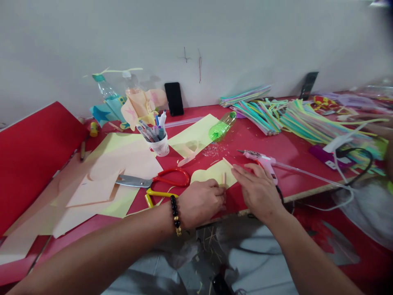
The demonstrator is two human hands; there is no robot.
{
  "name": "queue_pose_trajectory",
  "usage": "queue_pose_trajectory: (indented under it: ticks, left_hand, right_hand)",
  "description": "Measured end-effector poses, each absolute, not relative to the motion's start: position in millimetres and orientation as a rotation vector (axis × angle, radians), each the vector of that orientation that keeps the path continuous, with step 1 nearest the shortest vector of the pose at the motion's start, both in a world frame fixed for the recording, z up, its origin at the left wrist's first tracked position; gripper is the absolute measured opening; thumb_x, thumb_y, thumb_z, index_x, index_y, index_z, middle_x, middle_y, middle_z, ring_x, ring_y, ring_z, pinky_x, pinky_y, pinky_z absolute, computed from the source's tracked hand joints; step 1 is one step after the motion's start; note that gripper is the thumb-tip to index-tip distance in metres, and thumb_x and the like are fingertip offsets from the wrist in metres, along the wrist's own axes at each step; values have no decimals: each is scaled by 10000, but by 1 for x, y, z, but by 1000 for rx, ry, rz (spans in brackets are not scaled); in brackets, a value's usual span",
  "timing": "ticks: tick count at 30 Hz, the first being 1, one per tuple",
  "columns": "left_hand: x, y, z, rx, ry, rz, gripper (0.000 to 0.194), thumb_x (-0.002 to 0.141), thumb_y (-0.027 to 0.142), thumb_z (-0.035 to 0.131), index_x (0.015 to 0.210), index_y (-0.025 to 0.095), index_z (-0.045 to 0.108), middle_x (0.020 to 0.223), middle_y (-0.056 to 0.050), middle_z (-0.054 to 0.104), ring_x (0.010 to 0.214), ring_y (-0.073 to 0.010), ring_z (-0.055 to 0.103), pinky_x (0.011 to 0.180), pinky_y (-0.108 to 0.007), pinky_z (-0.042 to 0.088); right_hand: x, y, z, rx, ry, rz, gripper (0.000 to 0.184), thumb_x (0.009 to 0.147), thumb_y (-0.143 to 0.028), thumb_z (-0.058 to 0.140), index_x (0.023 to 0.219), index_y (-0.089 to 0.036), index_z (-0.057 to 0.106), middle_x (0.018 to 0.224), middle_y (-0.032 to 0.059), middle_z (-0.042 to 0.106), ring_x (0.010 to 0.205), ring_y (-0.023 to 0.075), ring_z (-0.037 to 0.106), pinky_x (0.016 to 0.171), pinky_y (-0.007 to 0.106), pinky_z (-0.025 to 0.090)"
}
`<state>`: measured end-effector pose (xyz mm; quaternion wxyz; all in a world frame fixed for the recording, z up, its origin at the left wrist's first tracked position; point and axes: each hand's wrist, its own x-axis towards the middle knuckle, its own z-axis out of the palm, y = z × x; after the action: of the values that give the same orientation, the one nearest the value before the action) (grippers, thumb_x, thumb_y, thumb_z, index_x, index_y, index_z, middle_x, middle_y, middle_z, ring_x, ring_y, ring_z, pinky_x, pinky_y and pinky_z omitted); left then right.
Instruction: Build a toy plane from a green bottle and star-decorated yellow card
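A red surface [254, 139] is stretching across the view below a white wall [196, 37], and peach and yellow paper sheets [119, 164] are lying over its left side. Bundles of pastel straws [319, 123] are heaped along the far right, their smooth thin tubes running in long, loose bunches. Nearer the hands, red-handled scissors [153, 180] are lying with their steel blades pointing left, a pink glue gun [260, 159] is resting just past the right hand's fingers, and a green plastic bottle [221, 127] is lying on its side beyond it. Both hands are working at the near edge, close together above a curved piece of yellow paper [208, 174]. The left hand [199, 203], with a beaded bracelet [175, 215] at its wrist, is curling narrowly around the base of a short, pale upright stick [224, 179]. The right hand [256, 192] is reaching in from the other side, its fingers together and closer to a slim slanted stick [227, 162], whose long axis is running up and left from those fingertips; whether that hand is gripping it, I cannot tell.
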<state>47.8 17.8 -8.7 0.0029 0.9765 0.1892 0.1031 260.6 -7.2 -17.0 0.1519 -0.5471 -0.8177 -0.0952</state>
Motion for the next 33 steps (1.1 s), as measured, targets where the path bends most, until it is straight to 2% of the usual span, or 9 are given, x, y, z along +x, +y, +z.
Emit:
queue_pose_trajectory:
  ticks: [5, 12, 16, 21, 25, 29, 33]
  left_hand:
    - [46, 17, -6, 3088, 586, 248, 262, 988, 326, 442, 992, 155, 640, 1168, -76, 648, 1018, -189, 583, 878, -327, 485]
    - [45, 17, -3, 3028, 603, 223, 290, 991, 335, 426, 986, 144, 643, 1196, -81, 639, 1026, -203, 569, 880, -337, 499]
    - [45, 18, -2, 3018, 609, 246, 287, 993, 336, 422, 970, 152, 641, 1169, -70, 649, 1003, -199, 572, 866, -329, 503]
    - [45, 19, -4, 3013, 564, 321, 256, 987, 329, 443, 987, 156, 632, 1049, -56, 677, 979, -186, 577, 886, -312, 492]
    - [43, 19, -1, 2985, 552, 423, 230, 986, 310, 450, 1040, 169, 624, 1016, -56, 686, 981, -169, 583, 899, -295, 478]
    - [36, 22, 7, 2934, 819, 457, 214, 987, 257, 437, 1019, 175, 632, 1065, -49, 687, 998, -177, 582, 922, -322, 460]
    - [26, 32, 7, 2878, 1148, 418, 339, 947, 342, 527, 1210, 135, 576, 1162, -80, 671, 1070, -231, 565, 1000, -400, 401]
  right_hand:
    - [263, 4, -16, -1765, -2270, -365, 390, 857, -129, 479, 1208, -164, 644, 1257, 64, 651, 1083, 284, 471, 892, 412, 356]
    - [253, 8, -13, -1830, -2332, -356, 316, 857, -124, 507, 1101, -188, 698, 1032, 82, 670, 975, 264, 481, 784, 374, 361]
    - [253, 13, -15, -1830, -2237, -317, 269, 855, -132, 513, 1011, -201, 721, 960, 72, 668, 954, 248, 496, 789, 358, 352]
    - [252, 24, -20, -1865, -2116, -378, 256, 922, -221, 477, 859, -163, 718, 872, 99, 670, 935, 253, 513, 797, 358, 352]
    - [249, 31, -20, -1871, -2125, -395, 248, 893, -206, 520, 710, -165, 681, 802, 104, 657, 887, 262, 514, 789, 364, 351]
    - [245, 33, -20, -1872, -2106, -399, 207, 864, -157, 522, 717, -146, 667, 787, 115, 652, 839, 257, 517, 777, 363, 364]
    - [243, 33, -21, -1872, -2070, -376, 197, 838, -137, 513, 686, -148, 638, 748, 120, 646, 807, 258, 526, 771, 366, 381]
